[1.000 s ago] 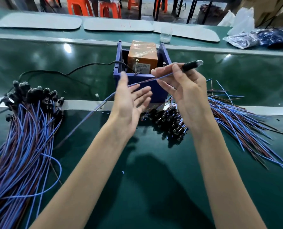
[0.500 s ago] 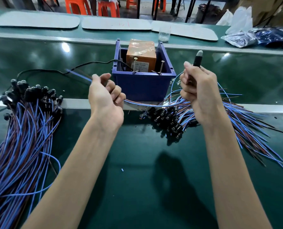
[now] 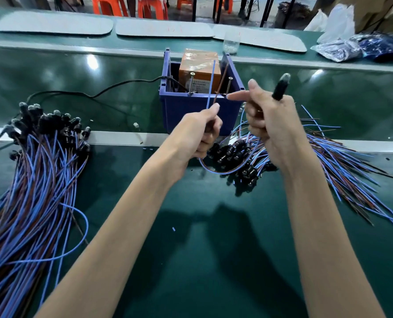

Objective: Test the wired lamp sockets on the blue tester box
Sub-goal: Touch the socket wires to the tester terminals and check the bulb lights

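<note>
Left bundle (image 3: 37,171): wired sockets heaped on the near-left of the worktop, with black heads toward the far side and blue and brown leads trailing to the near edge.
Black cable (image 3: 122,84): snakes over the glossy far section from the left edge into the box.
Worktop (image 3: 214,260): dark green and shiny, showing light reflections. A pale metal strip (image 3: 122,137) crosses it from side to side.
Blue tester box (image 3: 175,111): mid-worktop, just beyond the strip, with an open top. An orange unit (image 3: 199,65) sits inside, and two screws (image 3: 191,84) stand at its near rim.
Left hand (image 3: 200,134): fingers curled, thumb pinching the wire pair (image 3: 211,83), whose blue and brown ends point up in front of the box.
Right hand (image 3: 269,125): closed round the lamp socket (image 3: 280,87), bulb tip upward. The forefinger is stretched toward the brown end by the right screw, and contact is hard to judge.
Right pile (image 3: 234,154): more sockets just below both hands, with leads fanning to the right.
Far side: pale mats (image 3: 51,25), a clear cup (image 3: 231,42) behind the box, and plastic bags (image 3: 335,50) at the right.
Room: orange stools (image 3: 109,6) and dark furniture legs beyond.
</note>
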Available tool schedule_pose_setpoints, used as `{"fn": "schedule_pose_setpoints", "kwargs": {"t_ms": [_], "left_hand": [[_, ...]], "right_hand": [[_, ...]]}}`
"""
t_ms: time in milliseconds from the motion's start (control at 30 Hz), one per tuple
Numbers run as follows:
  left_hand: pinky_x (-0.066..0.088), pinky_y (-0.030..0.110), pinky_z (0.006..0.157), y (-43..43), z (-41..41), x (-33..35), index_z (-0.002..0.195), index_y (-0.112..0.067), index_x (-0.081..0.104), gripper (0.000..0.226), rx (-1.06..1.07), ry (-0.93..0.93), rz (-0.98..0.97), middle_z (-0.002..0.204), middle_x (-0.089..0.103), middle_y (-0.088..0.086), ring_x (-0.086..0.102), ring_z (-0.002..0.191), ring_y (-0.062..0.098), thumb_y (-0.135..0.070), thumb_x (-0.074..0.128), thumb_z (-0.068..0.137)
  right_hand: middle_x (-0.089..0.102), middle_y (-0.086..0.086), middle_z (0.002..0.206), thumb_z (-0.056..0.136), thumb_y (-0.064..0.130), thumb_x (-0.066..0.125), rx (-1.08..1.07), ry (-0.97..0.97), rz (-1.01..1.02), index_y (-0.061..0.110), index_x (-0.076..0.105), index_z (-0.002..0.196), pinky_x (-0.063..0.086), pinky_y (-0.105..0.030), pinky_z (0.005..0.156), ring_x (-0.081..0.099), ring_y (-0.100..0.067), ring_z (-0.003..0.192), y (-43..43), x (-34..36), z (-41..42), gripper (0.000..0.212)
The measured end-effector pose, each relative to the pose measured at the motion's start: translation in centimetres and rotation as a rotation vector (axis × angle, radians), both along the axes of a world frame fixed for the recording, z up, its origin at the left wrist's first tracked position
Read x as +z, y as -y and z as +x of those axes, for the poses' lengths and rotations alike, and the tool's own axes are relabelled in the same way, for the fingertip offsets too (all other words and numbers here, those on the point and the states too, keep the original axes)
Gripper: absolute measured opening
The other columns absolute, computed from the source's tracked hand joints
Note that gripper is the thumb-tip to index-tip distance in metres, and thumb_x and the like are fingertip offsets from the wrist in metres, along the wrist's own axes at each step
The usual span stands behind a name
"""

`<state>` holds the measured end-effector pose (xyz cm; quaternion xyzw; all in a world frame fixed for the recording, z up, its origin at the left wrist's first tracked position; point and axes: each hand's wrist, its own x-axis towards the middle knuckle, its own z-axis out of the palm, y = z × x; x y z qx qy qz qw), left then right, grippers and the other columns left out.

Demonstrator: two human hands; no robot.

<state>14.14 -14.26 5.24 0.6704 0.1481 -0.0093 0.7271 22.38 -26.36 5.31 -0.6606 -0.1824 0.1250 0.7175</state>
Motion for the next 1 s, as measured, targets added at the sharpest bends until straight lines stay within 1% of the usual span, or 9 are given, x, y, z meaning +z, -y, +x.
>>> {"fn": "schedule_pose_setpoints", "kwargs": {"t_ms": [100,233,333,400,533,667,900,933,1000], "left_hand": [[0.013,0.016,0.034,0.1,0.1,-0.1,0.063,-0.018,0.037,0.044,-0.042,-0.023,0.046,0.04,0.025,-0.013,0.016,0.035,0.003,-0.037,0.032,0.102],[0.015,0.015,0.034,0.0,0.0,-0.6,0.062,-0.02,0.036,0.04,-0.105,-0.049,0.115,0.042,0.022,-0.014,0.014,0.036,0.004,-0.033,0.034,0.099],[0.016,0.016,0.034,-0.3,0.1,-0.7,0.059,-0.02,0.036,0.048,-0.125,-0.038,0.135,0.046,0.025,-0.011,0.016,0.039,0.006,-0.048,0.031,0.098],[0.016,0.016,0.033,-0.5,0.2,-0.8,0.057,-0.02,0.033,0.056,-0.105,0.0,0.155,0.047,0.024,-0.009,0.016,0.04,0.007,-0.057,0.025,0.098],[0.015,0.015,0.034,-0.9,0.4,-1.1,0.056,-0.021,0.027,0.054,-0.061,0.075,0.188,0.045,0.022,-0.012,0.015,0.039,0.006,-0.05,0.027,0.101],[0.017,0.015,0.036,-1.2,0.3,-1.4,0.057,-0.021,0.026,0.052,-0.06,0.109,0.198,0.047,0.023,-0.012,0.018,0.042,0.007,-0.047,0.033,0.101],[0.018,0.016,0.038,-1.0,0.4,-1.7,0.062,-0.019,0.03,0.045,0.009,0.194,0.271,0.05,0.027,-0.008,0.021,0.042,0.006,-0.036,0.035,0.104],[0.019,0.017,0.038,-0.9,0.4,-1.8,0.062,-0.019,0.033,0.045,0.058,0.224,0.275,0.049,0.029,-0.009,0.022,0.041,0.005,-0.033,0.036,0.104],[0.021,0.02,0.039,-0.7,0.6,-1.9,0.065,-0.018,0.038,0.041,0.166,0.255,0.267,0.051,0.034,-0.007,0.025,0.04,0.006,-0.029,0.036,0.104]], "right_hand": [[0.05,0.007,0.066,0.098,0.029,0.054,0.051,0.013,-0.103,0.016,0.075,0.088,0.02,-0.013,0.04,0.033,-0.003,0.049,-0.4,-0.1,-0.5,0.027],[0.048,-0.001,0.071,0.093,0.024,0.063,0.064,0.023,-0.108,0.019,0.076,0.087,0.018,-0.016,0.043,0.024,-0.01,0.056,-1.2,-0.4,-1.4,0.015],[0.041,-0.011,0.074,0.091,0.017,0.065,0.058,0.016,-0.056,0.014,0.074,0.087,0.015,-0.017,0.043,0.02,-0.01,0.054,-1.4,-0.4,-1.5,0.011],[0.05,-0.011,0.073,0.089,0.015,0.066,0.055,-0.011,0.002,0.011,0.072,0.088,0.017,-0.015,0.041,0.024,-0.007,0.049,-1.2,-0.2,-1.4,0.007],[0.064,-0.001,0.066,0.087,0.009,0.066,0.028,-0.057,0.183,0.004,0.069,0.093,0.017,-0.014,0.037,0.029,-0.005,0.04,-1.0,0.0,-1.1,0.008],[0.067,-0.001,0.064,0.087,0.007,0.066,-0.034,-0.073,0.286,0.01,0.068,0.082,0.018,-0.015,0.037,0.031,-0.004,0.038,-1.1,0.0,-0.9,0.006],[0.065,0.0,0.069,0.088,0.006,0.065,-0.097,-0.133,0.299,0.011,0.066,0.081,0.02,-0.014,0.037,0.035,-0.004,0.041,-1.2,-0.2,-0.8,0.009],[0.067,-0.001,0.07,0.088,0.009,0.065,-0.066,-0.127,0.269,0.01,0.066,0.085,0.021,-0.013,0.036,0.037,-0.004,0.041,-1.1,-0.2,-0.8,0.003],[0.07,-0.002,0.077,0.089,0.015,0.066,0.028,-0.1,0.144,0.006,0.069,0.094,0.024,-0.011,0.036,0.042,-0.003,0.044,-1.1,-0.3,-0.9,0.011]]}}
